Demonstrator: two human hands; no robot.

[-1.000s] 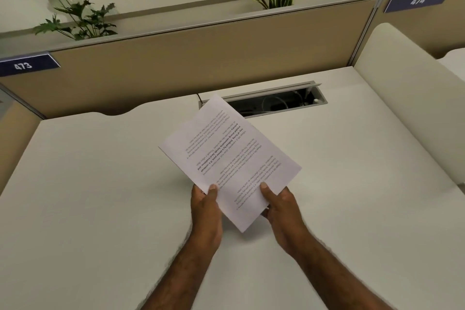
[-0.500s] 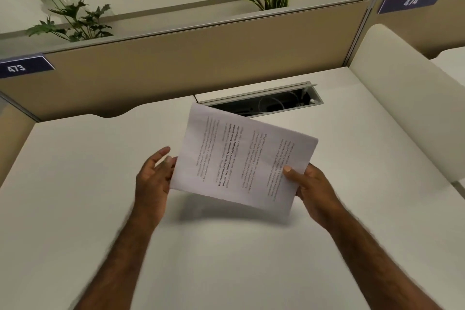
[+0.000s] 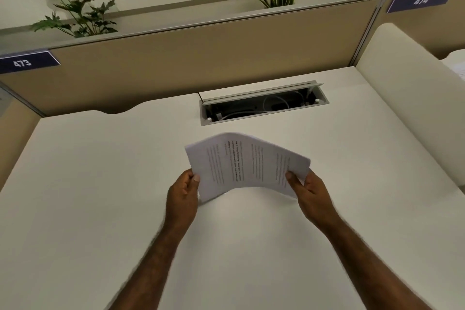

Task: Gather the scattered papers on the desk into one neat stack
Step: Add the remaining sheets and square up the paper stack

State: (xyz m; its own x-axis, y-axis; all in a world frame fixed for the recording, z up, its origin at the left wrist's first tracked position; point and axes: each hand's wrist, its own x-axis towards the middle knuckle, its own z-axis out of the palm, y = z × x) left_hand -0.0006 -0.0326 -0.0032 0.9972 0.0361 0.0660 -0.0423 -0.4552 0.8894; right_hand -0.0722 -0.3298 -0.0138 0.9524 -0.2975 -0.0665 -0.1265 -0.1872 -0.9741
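Change since earlier: since half a second ago the left hand (image 3: 183, 192), then open beside the sheets, has been closed onto their left edge, and the papers (image 3: 247, 162), then held flat, are now bowed upward in the middle.
Papers, position: held in the air between the two hands, above the desk (image 3: 100, 196) and not seen to touch it; the cable tray (image 3: 261, 104) lies just beyond them.
Left hand: clenched on the near left corner of the papers, thumb on top, fingers hidden underneath.
Right hand (image 3: 310, 195): grasping the near right corner, thumb pressed on the printed face, fingers hidden below.
Papers relative to hands: the sheets rise away from both thumbs and arch between them, the crest being farther off than either hand.
Handling, judged: light, thin and limp; easily creased or fanned apart if squeezed inward too hard.
Where to hold, judged: the two short edges, pinched lightly, so the long edge can be tapped square.
Loose sheets elsewhere on the desk: none seen near the hands.
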